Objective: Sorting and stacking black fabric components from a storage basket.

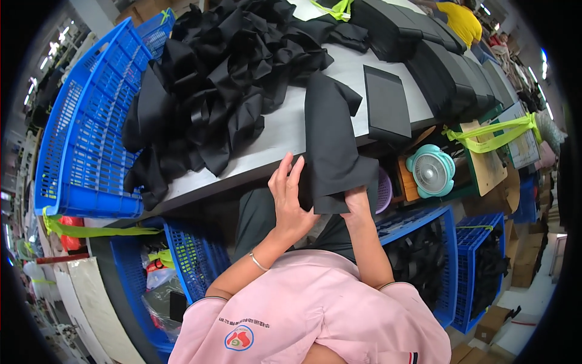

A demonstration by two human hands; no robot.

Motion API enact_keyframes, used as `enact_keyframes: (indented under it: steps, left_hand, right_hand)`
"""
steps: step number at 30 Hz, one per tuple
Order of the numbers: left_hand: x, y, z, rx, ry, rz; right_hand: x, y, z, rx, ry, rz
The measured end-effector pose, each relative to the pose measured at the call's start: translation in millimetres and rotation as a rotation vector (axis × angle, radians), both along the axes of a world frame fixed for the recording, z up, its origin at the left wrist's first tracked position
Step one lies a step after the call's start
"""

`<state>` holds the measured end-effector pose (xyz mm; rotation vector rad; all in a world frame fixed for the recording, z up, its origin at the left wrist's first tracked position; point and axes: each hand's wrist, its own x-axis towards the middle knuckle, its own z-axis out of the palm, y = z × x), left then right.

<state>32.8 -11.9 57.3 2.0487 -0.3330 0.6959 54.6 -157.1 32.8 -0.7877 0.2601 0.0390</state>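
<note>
A long black fabric piece (333, 139) hangs over the table's near edge, its far end lying on the tabletop. My right hand (357, 203) is at its lower right corner, with the cloth between thumb and fingers; most of those fingers are hidden by the fabric. Along the lower left side of the piece, my left hand (290, 203) has its fingers stretched upward and apart, the thumb close to the cloth's edge. Right of the piece lies a flat, folded black panel (387, 100). A big loose heap of black fabric (224, 79) covers the table's left part.
Neat stacks of black pieces (439, 73) line the right of the white table (285, 130). Blue crates stand at the left (91, 127), lower left (130, 273) and lower right (448, 267). A teal fan (431, 171) sits beneath the table edge. Beyond, a person in yellow (461, 23) is present.
</note>
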Motion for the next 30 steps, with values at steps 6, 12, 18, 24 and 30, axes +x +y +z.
enact_keyframes:
  steps: [6, 12, 18, 24, 30]
  left_hand:
    - [1.5, -9.1, 4.8, -0.311, 0.133, -0.086]
    - [1.0, -14.2, 13.9, -0.370, 0.111, -0.066]
    - [-2.8, -20.0, 8.6, -0.392, 0.103, -0.118]
    - [-1.4, -17.0, 7.7, -0.383, 0.122, -0.130]
    - [1.5, -17.2, 3.1, -0.355, 0.104, -0.116]
  right_hand:
    - [-3.6, 1.3, 5.6, 0.068, 0.035, -0.019]
    - [-5.3, 2.0, 3.7, 0.107, -0.029, -0.009]
    - [-1.0, -1.8, -27.1, 0.333, -0.012, 0.070]
    - [4.5, 3.6, -30.9, 0.351, 0.061, 0.033]
    - [8.7, 5.0, -33.3, 0.453, 0.072, 0.071]
